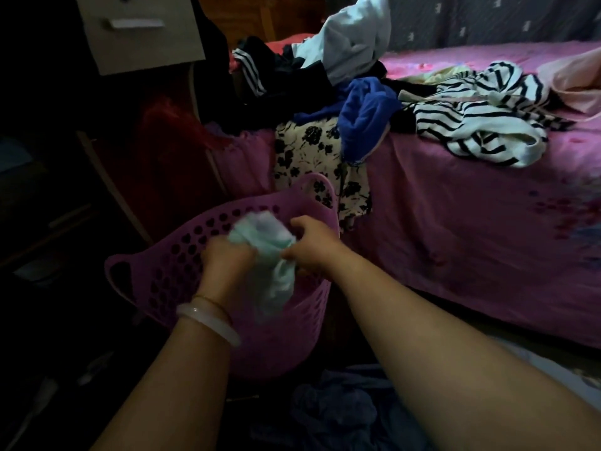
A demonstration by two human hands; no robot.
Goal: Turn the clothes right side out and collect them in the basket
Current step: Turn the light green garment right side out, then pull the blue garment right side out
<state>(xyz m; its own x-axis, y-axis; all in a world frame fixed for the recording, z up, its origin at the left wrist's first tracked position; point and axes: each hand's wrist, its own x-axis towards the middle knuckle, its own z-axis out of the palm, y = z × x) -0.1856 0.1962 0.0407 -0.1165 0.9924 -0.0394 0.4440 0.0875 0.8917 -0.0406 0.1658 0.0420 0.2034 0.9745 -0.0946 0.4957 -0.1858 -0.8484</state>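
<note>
Both grips are clenched on one pale mint-and-white garment [276,278]: the left grip [227,258] has its fingers curled round the bunched upper part, and the right grip [309,245] pinches the cloth just beside it. The garment is blurred, so whether it is inside out cannot be told. Its lower end hangs down into the open mouth of the pink perforated basket [162,275], which stands on the floor against the side of the bed [455,222]. A pale bangle [208,320] and a thin gold one sit on the left wrist. On the pink bedspread lie more clothes: a black-and-white striped top [481,125] to the right, a blue garment [364,118] beside it, and a cream cloth with black flowers [312,157] draped over the bed's edge just behind the basket. Farther back, a white garment [354,43] tops a dark heap. A pale drawer unit [140,30] stands at upper left.
</note>
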